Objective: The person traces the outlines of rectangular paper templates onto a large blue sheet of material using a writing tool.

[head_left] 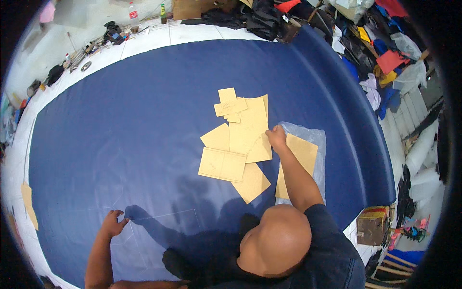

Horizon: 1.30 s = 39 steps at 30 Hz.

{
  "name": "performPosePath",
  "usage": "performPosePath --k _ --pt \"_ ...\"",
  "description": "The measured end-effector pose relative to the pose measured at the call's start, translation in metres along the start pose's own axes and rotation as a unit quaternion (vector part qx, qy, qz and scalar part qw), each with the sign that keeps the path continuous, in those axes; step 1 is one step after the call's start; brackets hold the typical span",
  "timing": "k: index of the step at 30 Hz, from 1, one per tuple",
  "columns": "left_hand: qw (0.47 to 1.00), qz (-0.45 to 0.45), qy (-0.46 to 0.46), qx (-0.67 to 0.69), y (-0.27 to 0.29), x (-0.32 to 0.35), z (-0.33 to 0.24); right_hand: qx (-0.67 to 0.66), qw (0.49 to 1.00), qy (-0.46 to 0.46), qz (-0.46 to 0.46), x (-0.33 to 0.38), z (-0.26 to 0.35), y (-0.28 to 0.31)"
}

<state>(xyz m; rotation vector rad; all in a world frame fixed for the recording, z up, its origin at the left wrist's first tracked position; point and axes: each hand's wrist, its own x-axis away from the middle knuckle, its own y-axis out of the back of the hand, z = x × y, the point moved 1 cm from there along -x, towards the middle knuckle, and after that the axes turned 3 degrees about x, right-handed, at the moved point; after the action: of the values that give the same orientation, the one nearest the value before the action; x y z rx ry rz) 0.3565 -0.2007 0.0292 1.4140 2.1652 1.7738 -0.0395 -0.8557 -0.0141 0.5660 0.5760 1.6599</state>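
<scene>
Evidently, both hands are at work over a blue sheet, spread wide and thickening into a rolled edge on the right. Close to the right border of a large yellow card piece, the right hand has its fingers curled; whether it pinches that card cannot be told. The card lies near the middle of the sheet, partly overlapped by a creased rectangular piece and small crossed pieces, with a slanted piece below. Just beside the right forearm, a long yellow piece rests on clear plastic. Well apart, the left hand is near pale drawn lines, thumb and fingers slightly parted; one cannot tell whether they hold anything small. A cardboard box stands beyond the sheet, lower right
</scene>
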Motion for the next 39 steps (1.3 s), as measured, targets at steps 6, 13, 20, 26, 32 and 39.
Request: performPosePath --k 6,13,20,26,32,39 --pt "0.998 0.008 -0.051 0.043 -0.027 -0.006 -0.019 0.054 0.998 -0.017 0.041 -0.010 -0.037 0.003" --pt "0.999 0.038 -0.018 0.010 -0.009 0.018 -0.042 -0.005 0.999 -0.033 -0.036 0.007 -0.037 -0.018" --pt "0.997 0.020 -0.046 0.058 -0.037 -0.011 -0.038 0.027 0.989 0.043 -0.137 -0.044 -0.079 0.048" --pt "0.992 0.006 0.047 0.118 -0.012 0.016 0.007 0.157 0.982 0.070 -0.082 0.034 -0.042 0.057" --pt "0.996 0.012 -0.014 0.082 -0.023 0.001 0.008 0.363 0.932 0.008 -0.012 0.146 -0.096 0.120" --pt "0.994 -0.018 -0.011 0.106 -0.004 -0.014 0.025 0.311 0.943 -0.095 0.074 0.157 -0.082 0.093"
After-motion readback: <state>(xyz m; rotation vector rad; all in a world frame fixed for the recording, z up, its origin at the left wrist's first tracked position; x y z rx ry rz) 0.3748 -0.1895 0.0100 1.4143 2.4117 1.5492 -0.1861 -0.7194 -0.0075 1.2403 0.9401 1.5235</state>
